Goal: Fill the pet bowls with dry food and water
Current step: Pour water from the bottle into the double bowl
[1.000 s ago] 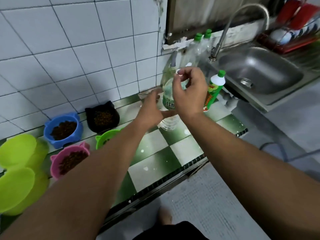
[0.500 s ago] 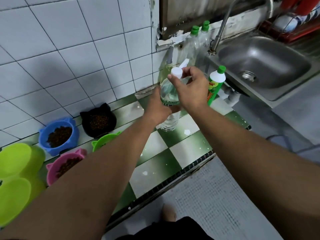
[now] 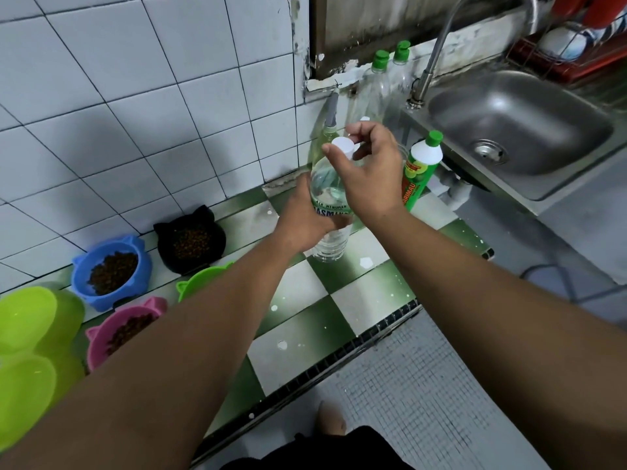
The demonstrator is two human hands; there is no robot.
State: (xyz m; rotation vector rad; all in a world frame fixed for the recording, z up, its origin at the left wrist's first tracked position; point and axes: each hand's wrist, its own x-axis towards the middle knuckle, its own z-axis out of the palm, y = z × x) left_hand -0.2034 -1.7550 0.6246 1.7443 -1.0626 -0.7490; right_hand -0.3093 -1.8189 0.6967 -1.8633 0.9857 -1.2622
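A clear water bottle stands upright on the green-and-white checked counter. My left hand is wrapped around its middle. My right hand pinches the white cap at the bottle's top. To the left stand cat-shaped bowls with dry food: a blue bowl, a black bowl and a pink bowl. A green cat bowl is partly hidden behind my left forearm. Two lime-green bowls sit at the far left.
A steel sink with a tall tap lies to the right, a dish rack behind it. A green detergent bottle stands just right of my hand, and clear green-capped bottles stand by the wall. The counter edge drops to the floor.
My right hand has shifted on the bottle top, and the white cap now shows between its fingertips. The left hand keeps its hold on the bottle.
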